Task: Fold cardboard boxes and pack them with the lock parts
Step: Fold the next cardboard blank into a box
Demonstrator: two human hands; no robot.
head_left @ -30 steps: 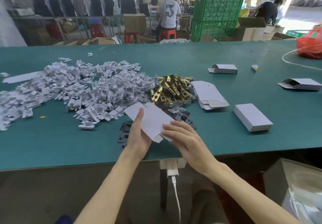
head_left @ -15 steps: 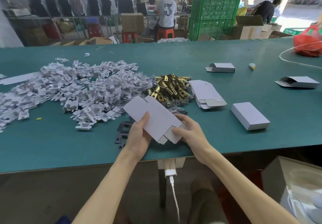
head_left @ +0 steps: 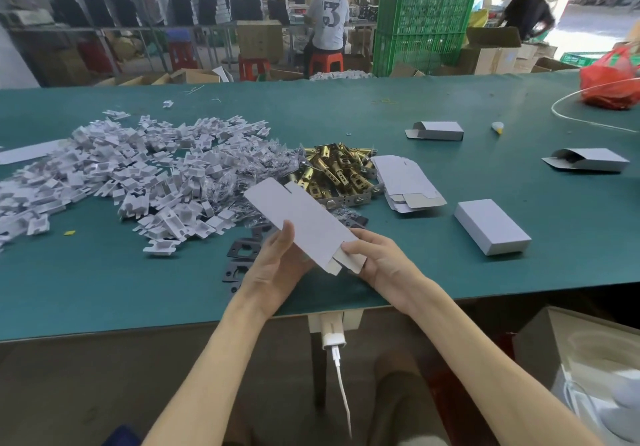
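I hold a flat white cardboard box blank point(head_left: 304, 218) over the near edge of the green table point(head_left: 104, 289), tilted up and away. My left hand point(head_left: 277, 262) grips its left side with the thumb on top. My right hand point(head_left: 377, 262) pinches the flaps at its near end, which stand partly unfolded. Behind the blank lies a pile of brass lock latches point(head_left: 332, 171). A stack of flat box blanks point(head_left: 405, 182) lies to its right. Black strike plates point(head_left: 242, 251) lie on the table under my left hand.
A big heap of white plastic inserts point(head_left: 131, 175) covers the table's left. A closed white box point(head_left: 491, 227) lies at right, with two open-ended boxes point(head_left: 436, 130) point(head_left: 588, 159) farther back. A red bag point(head_left: 609, 81) sits far right. A charger point(head_left: 332, 338) hangs below the table edge.
The blank has been lifted and tilted up. My right hand moved from lying on top of it to its near end, where the flaps have opened out.
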